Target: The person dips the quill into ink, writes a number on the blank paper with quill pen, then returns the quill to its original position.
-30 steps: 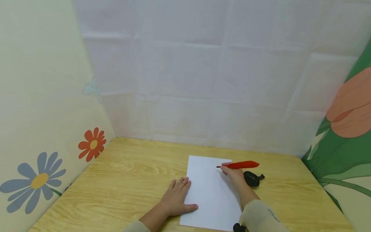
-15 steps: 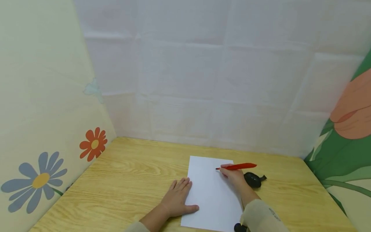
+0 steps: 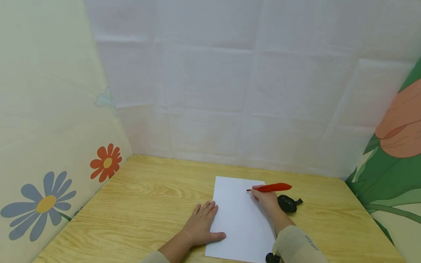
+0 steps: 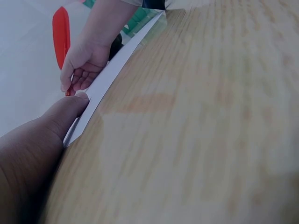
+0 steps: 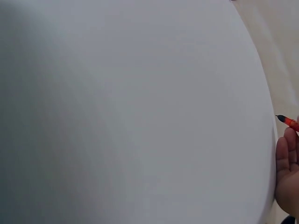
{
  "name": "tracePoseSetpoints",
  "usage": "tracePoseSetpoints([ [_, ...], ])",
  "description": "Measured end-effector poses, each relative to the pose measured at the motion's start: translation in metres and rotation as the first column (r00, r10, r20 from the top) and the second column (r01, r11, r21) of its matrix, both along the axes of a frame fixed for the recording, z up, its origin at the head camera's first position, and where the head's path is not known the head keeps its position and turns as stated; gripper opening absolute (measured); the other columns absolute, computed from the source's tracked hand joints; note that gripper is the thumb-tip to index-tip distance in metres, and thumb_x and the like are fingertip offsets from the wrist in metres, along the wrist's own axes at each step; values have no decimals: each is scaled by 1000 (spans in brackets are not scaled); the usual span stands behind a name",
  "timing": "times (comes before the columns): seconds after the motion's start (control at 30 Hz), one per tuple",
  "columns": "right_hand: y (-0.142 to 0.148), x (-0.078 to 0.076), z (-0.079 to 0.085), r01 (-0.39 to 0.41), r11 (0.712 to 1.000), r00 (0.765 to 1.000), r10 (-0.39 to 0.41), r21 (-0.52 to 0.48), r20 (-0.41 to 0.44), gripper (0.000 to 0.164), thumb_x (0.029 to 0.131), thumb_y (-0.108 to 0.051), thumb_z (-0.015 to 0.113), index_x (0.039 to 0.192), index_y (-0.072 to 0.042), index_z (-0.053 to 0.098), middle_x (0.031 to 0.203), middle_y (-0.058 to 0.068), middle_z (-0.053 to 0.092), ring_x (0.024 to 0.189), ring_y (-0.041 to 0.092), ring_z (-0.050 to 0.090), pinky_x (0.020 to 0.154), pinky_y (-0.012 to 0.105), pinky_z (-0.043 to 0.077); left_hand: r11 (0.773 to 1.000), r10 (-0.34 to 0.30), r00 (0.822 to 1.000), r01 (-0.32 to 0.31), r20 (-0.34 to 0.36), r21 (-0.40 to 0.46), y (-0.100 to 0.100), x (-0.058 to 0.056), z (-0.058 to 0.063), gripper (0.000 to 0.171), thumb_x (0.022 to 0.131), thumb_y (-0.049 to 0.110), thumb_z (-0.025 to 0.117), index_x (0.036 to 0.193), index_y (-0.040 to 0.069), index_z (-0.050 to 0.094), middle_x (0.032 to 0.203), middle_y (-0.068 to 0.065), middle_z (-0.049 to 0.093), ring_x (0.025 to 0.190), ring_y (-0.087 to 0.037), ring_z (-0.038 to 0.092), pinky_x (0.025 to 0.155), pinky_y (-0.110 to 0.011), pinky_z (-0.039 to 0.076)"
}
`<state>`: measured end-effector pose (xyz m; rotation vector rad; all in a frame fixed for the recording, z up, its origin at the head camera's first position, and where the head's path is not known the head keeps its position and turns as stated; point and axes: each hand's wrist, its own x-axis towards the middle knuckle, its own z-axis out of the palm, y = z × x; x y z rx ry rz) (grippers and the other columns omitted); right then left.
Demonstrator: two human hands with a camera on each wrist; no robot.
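Note:
A blank white sheet of paper (image 3: 235, 219) lies upright-wise on the wooden table. My left hand (image 3: 201, 227) rests flat at its left edge, fingers spread and thumb reaching onto the sheet. My right hand (image 3: 265, 201) pinches a red feather pen (image 3: 275, 187) between thumb and fingers over the upper right of the paper. The dark pen tip points left, close over the sheet, while the feather leans out to the right. In the right wrist view, the pen's black tip (image 5: 281, 118) stands out beyond the fingers (image 5: 282, 156). No marks show on the paper.
Just right of my right hand lies a glossy black oval object (image 3: 287, 204) with a short tail. A small black rounded thing (image 3: 272, 258) sits by my right sleeve at the paper's lower corner. Flowered cloths hang left and right, with a white cloth (image 3: 210, 91) behind the table (image 3: 148, 204).
The pen tip dips slightly toward me, then shifts a little right and away again, its feather end rising slightly. My left hand stays in place on the sheet.

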<state>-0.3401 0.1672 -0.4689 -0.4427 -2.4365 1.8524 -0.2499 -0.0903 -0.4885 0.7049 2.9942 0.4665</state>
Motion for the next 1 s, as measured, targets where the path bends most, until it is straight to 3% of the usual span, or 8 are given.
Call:
tracePoseSetpoints([
  [0.37,0,-1,-4,26,1000,999,-26,9,23,30,85,-19,72,111,-3,71,83,2,70,77,17,60,74,23,51,1000,2,1000,-2,12,8,1,2,2,99,82,72,56,150,3,37,160,-12,32,150,-29,24,122,-54,15],
  [1.0,-2,-2,-5,23,999,1000,-24,47,8,29,83,-18,72,109,-4,72,85,3,71,88,23,58,72,22,48,1000,5,1000,-5,-3,8,1,0,0,99,82,72,57,150,4,37,160,-12,32,150,-29,25,122,-54,15],
])
